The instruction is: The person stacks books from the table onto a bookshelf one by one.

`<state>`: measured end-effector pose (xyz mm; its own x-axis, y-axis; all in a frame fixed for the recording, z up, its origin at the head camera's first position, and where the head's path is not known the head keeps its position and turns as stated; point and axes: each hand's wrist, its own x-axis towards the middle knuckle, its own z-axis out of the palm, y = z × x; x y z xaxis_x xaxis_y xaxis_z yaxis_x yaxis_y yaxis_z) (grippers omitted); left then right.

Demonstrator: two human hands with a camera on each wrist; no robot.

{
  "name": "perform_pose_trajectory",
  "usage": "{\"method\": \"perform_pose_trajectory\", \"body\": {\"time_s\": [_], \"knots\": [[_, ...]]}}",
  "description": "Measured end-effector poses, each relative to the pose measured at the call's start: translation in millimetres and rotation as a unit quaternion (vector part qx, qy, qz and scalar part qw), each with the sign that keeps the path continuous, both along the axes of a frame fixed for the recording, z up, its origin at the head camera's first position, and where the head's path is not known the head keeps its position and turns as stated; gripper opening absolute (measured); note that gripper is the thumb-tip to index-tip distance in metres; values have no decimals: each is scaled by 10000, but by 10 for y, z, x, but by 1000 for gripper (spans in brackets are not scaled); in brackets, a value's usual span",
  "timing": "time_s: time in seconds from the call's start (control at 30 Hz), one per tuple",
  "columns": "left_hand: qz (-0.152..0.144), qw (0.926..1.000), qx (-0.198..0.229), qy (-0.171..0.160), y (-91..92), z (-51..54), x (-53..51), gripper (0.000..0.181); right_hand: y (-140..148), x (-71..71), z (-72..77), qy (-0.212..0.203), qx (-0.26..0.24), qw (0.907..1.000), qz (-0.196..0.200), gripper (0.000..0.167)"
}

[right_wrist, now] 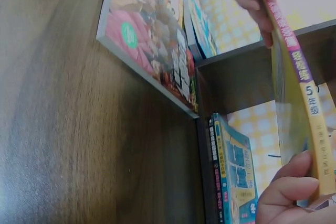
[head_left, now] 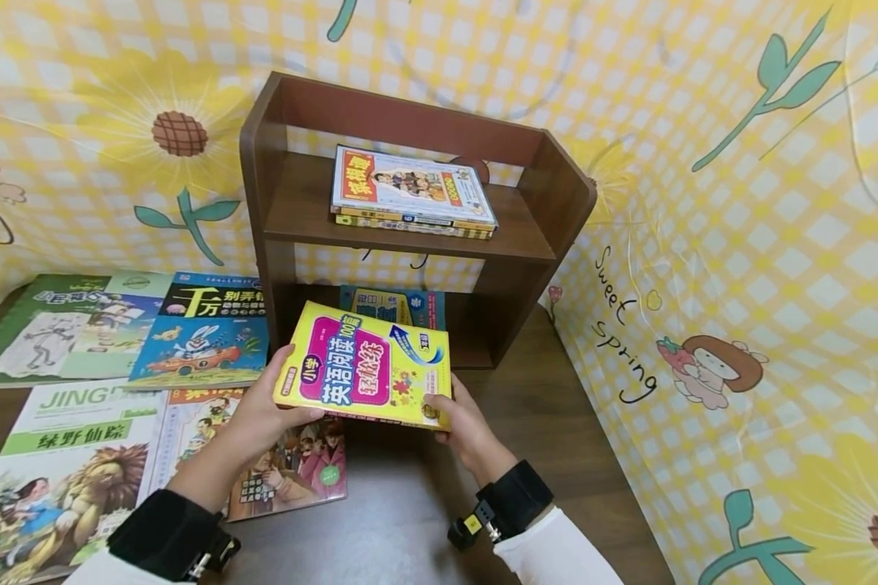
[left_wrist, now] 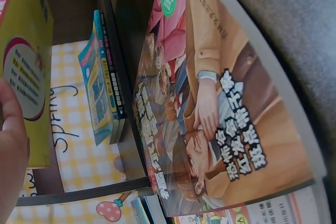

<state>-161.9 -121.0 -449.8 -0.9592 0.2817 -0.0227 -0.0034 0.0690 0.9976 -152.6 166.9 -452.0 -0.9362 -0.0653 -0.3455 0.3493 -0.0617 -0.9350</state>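
Note:
A yellow book (head_left: 410, 382) with a pink panel on its cover is held level in front of the shelf by both hands. My left hand (head_left: 263, 410) grips its left end, thumb on the front edge. At the right end my right hand (head_left: 471, 426) pinches the corner, and in the right wrist view its fingers (right_wrist: 289, 190) curl around the book's spine (right_wrist: 299, 66). Behind it stands a brown two-tier bookshelf (head_left: 410, 244). A blue book (head_left: 432, 309) on the lower tier is partly covered by the yellow one. Several books (head_left: 417, 191) lie stacked on the upper tier.
Left of the shelf, several books overlap on the dark wooden table (head_left: 556, 455), among them a green one (head_left: 15, 349), a blue rabbit-cover one (head_left: 197, 349) and one with a lion (head_left: 110, 479). A patterned yellow cloth (head_left: 702, 203) hangs behind and at right.

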Motion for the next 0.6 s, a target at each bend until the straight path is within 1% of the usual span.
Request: {"method": "perform_pose_trajectory", "body": {"time_s": [0.13,0.23,0.3,0.4,0.47,0.53,0.6], "knots": [[119,9995,-300,30,24,18,29,98,12,50,13,155,201,9993,262,76],[160,9986,-495,108,50,29,51,100,24,72,20,406,349,9973,505,83],[161,9985,-493,158,64,18,52,102,36,79,19,588,241,9959,645,88],[204,9981,-525,243,75,-19,49,107,50,83,4,994,9,9913,858,95],[220,9979,-548,277,75,-46,46,108,57,90,-16,1260,-3,9875,950,99],[210,9975,-601,309,79,-71,47,109,63,96,-43,1486,185,9839,970,100],[184,9974,-628,316,87,-88,49,108,68,106,-73,1560,418,9827,908,99]]}}
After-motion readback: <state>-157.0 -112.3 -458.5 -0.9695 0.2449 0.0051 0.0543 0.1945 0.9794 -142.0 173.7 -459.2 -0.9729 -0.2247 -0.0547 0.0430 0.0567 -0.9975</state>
